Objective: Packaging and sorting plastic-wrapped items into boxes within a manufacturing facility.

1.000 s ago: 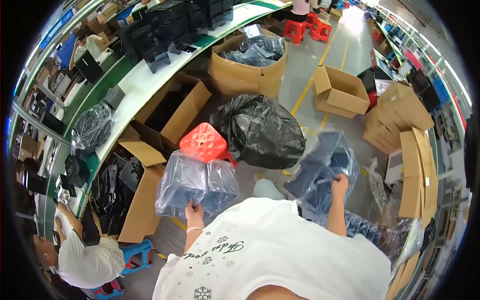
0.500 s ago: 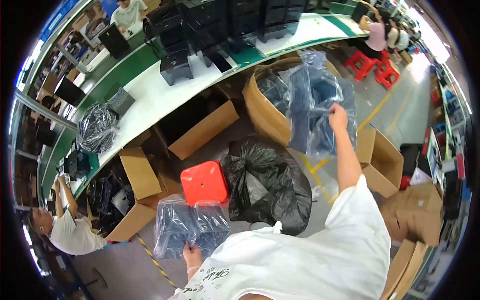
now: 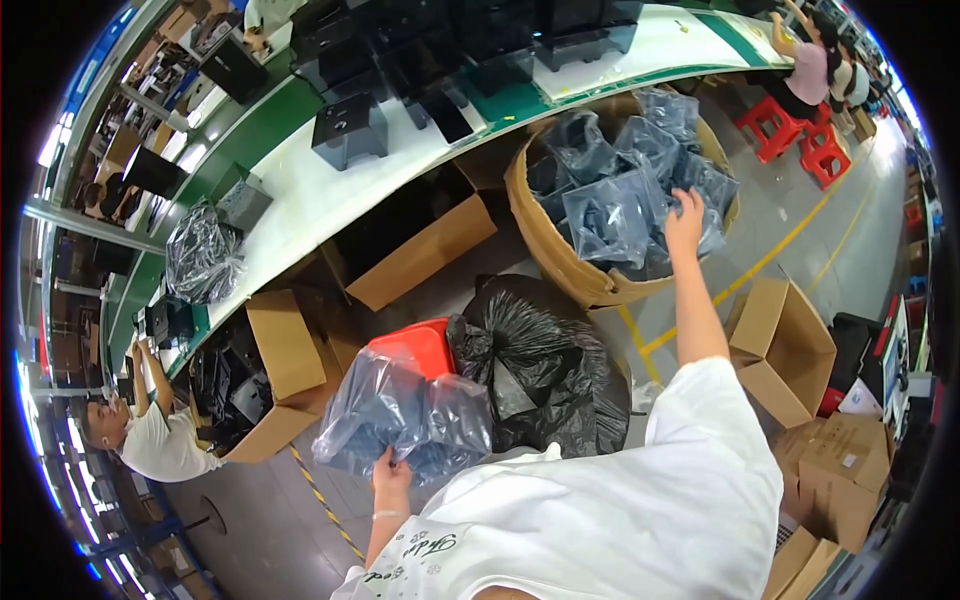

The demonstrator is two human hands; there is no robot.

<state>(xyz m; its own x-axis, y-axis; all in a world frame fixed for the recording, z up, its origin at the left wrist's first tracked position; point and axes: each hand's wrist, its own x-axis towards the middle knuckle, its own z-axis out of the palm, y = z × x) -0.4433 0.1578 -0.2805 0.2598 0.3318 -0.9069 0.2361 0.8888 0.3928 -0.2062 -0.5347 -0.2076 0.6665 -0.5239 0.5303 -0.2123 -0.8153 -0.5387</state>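
My left hand (image 3: 393, 474) grips the near edge of a dark blue-grey part in a clear plastic bag (image 3: 375, 415), low in front of me. The bag hides the part's exact kind. My right hand (image 3: 684, 215) reaches over a big round cardboard bin (image 3: 530, 240), fingers apart and bent over the bagged parts at its right side. One clear-bagged blue-grey part (image 3: 608, 218) lies on the heap just left of that hand. Several more bagged parts (image 3: 650, 145) fill the bin behind it. The fingertips are close to the plastic; whether they touch it I cannot tell.
A red stool (image 3: 420, 345) and a black garbage bag (image 3: 550, 370) stand between me and the bin. Open cartons (image 3: 785, 350) flank me on both sides. A curved workbench (image 3: 330, 210) with black casings runs behind. A co-worker (image 3: 150, 430) works at the left.
The bagged part that my right hand held above the bin now rests on the heap, and the fingers have opened. My left hand's bagged part has shifted slightly right. The view has turned a little.
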